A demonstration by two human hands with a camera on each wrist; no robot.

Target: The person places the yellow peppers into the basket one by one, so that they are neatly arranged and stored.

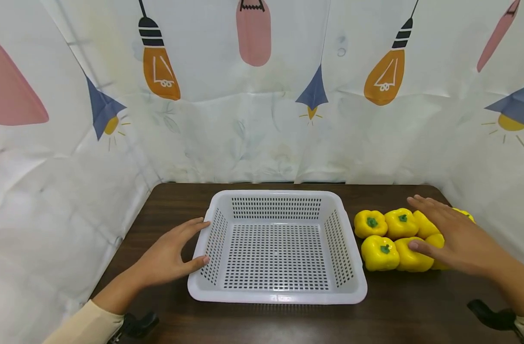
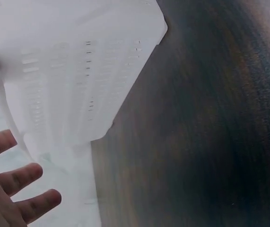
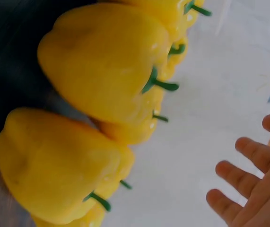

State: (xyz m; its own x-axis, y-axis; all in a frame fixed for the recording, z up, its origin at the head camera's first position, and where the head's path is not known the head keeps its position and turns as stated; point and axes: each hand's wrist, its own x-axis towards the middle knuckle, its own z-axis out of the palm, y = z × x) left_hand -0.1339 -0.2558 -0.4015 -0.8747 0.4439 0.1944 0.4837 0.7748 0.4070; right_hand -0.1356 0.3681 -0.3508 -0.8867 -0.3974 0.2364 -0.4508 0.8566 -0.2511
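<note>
A white perforated plastic basket point(image 1: 277, 297) sits on the dark table with nothing inside it. At its left rim is my left hand point(image 1: 171, 253), thumb and fingers spread and fairly straight, fingertips right by the edge. In the left wrist view, several fingers point(image 2: 21, 178) extend beside the basket's outer wall point(image 2: 64, 94). To the right of the basket stand several yellow bell peppers point(image 1: 380, 253) with green stems, grouped in rows. Over them hovers my right hand point(image 1: 464, 239), fingers extended, hiding some of the peppers. The right wrist view has its spread fingertips point(image 3: 224, 208) apart from the peppers point(image 3: 106, 61).
Dark wood-grain table point(image 1: 262, 327) extends in front of the basket and to its left. White curtain point(image 1: 245, 134) printed with lamps and bulbs encloses the back and both sides. A black strap part point(image 1: 143, 325) sits near the left wrist.
</note>
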